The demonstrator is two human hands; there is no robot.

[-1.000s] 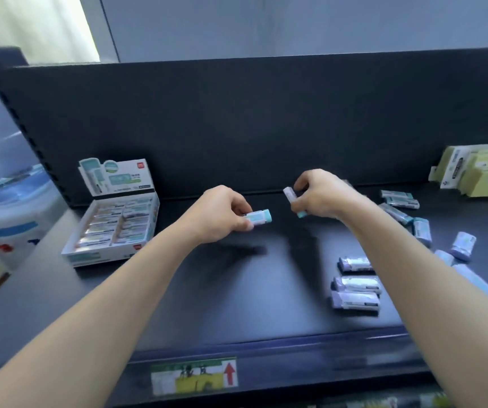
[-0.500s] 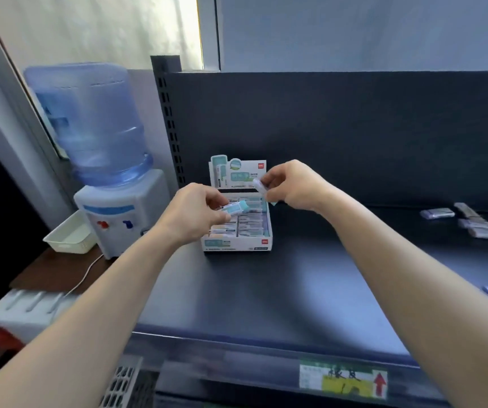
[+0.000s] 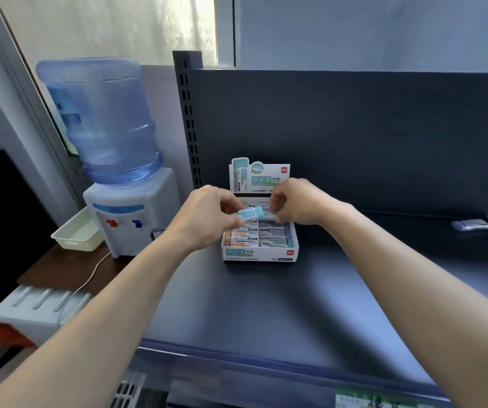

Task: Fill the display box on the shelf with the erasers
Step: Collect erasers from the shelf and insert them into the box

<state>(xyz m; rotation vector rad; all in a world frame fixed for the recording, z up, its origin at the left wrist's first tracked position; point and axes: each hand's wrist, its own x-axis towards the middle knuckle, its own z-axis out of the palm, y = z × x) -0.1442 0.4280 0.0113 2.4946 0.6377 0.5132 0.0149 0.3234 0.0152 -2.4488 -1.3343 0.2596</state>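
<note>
The white display box [image 3: 260, 255] stands on the dark shelf [image 3: 266, 313] against the back panel, with rows of wrapped erasers inside and its printed lid flap upright. My left hand [image 3: 204, 219] hovers over the box's left half and pinches a teal-and-white eraser [image 3: 250, 214]. My right hand [image 3: 295, 204] is just right of it over the box's back, fingers closed on a second eraser [image 3: 269, 216] that is mostly hidden. The two erasers nearly touch. Loose erasers [image 3: 471, 224] lie at the shelf's far right.
A water dispenser [image 3: 119, 172] with a blue bottle stands left of the shelf upright, beside a cream basket [image 3: 75, 235] on a brown table. A white cable runs down from it. A price label [image 3: 384, 401] sits on the shelf's front edge.
My view has swung left from the loose erasers to the display box. Both hands, each carrying an eraser, have come in over the box and lowered toward its rows.
</note>
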